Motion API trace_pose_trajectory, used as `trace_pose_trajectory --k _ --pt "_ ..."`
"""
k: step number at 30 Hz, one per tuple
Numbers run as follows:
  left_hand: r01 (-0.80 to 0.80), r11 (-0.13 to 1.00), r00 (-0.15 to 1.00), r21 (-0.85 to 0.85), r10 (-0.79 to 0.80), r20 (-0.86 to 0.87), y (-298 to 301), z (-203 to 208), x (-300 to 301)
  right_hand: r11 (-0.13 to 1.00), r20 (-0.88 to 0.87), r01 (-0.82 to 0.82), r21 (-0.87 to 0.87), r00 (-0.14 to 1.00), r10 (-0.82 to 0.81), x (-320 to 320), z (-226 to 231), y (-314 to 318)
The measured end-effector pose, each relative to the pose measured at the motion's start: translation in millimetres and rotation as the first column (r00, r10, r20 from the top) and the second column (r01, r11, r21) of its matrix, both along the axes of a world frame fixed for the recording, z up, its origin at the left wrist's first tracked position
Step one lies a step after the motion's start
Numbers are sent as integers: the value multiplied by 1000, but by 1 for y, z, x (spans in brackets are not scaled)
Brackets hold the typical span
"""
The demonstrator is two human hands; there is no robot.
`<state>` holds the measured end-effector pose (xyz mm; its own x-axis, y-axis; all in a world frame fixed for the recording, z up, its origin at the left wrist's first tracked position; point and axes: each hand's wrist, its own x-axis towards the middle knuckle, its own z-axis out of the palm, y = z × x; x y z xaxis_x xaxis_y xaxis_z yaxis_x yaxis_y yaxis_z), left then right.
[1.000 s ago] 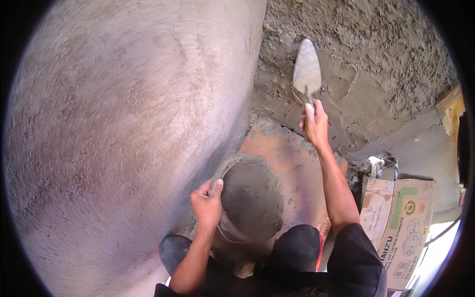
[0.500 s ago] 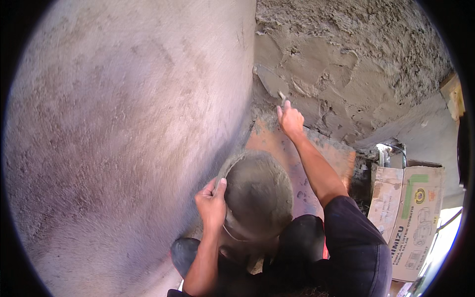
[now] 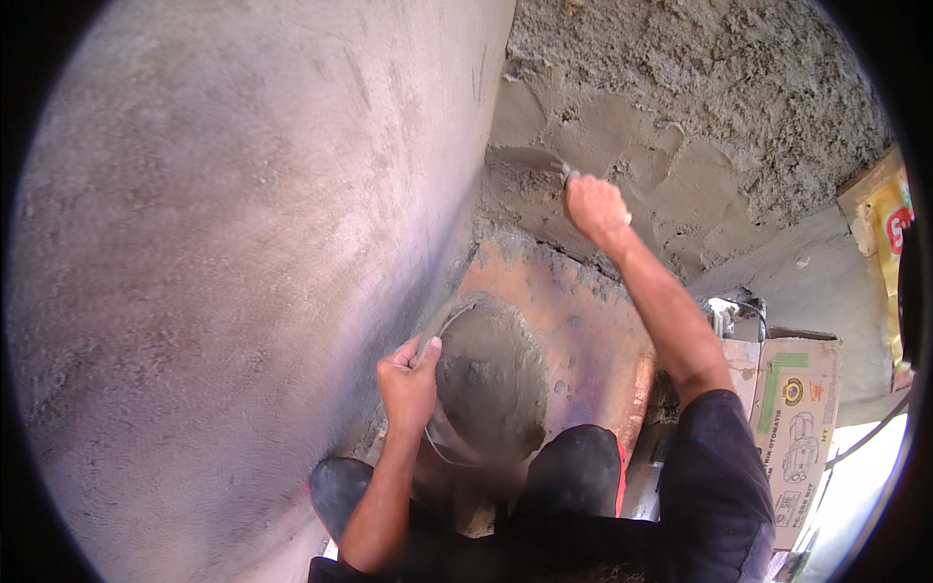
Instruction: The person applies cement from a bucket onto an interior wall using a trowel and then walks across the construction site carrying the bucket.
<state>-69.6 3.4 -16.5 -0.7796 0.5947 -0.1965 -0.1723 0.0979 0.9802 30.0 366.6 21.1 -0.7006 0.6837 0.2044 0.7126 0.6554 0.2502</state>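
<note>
My right hand (image 3: 596, 207) is closed round the handle of a trowel (image 3: 530, 158). The trowel's blade lies against wet grey mortar (image 3: 641, 146) on the wall ahead, close to the corner. My left hand (image 3: 408, 381) grips the left rim of a round bucket (image 3: 449, 316), thumb on top and fingers curled at the side. Grey mortar (image 3: 491, 379) fills the bucket, which stands between my knees. The fingers of my right hand hide most of the trowel's handle.
A smooth plastered wall (image 3: 224, 272) rises close on my left. Beneath the fresh mortar lies a reddish-brown sheet (image 3: 588, 311) with mortar splashes. At the right stand a cardboard box (image 3: 802, 418) and, farther up, a yellow packet (image 3: 889, 233). A dark cable (image 3: 870, 437) runs beside the box.
My right hand has moved up and slightly right, and the trowel blade now lies flatter, pointing left into the corner. The left hand stays on the bucket's rim; the view has shifted slightly.
</note>
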Motion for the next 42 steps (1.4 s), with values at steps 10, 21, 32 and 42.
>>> trace_pose_trajectory --k 10,21,32,42 --pt "10 993 997 -116 -19 -79 -4 -17 10 1000 -722 -10 6 692 11 23 151 -32" --pt "62 996 997 -70 -65 -37 -2 2 13 997 -1000 -65 31 2 31 -138 25 -22" --pt "62 993 998 -100 -62 6 5 3 13 966 -935 -187 -176 340 -104 -140 -10 -4" --pt "54 970 978 -238 -99 -182 7 24 19 976 -301 -8 -216 952 -59 33 -54 -36"
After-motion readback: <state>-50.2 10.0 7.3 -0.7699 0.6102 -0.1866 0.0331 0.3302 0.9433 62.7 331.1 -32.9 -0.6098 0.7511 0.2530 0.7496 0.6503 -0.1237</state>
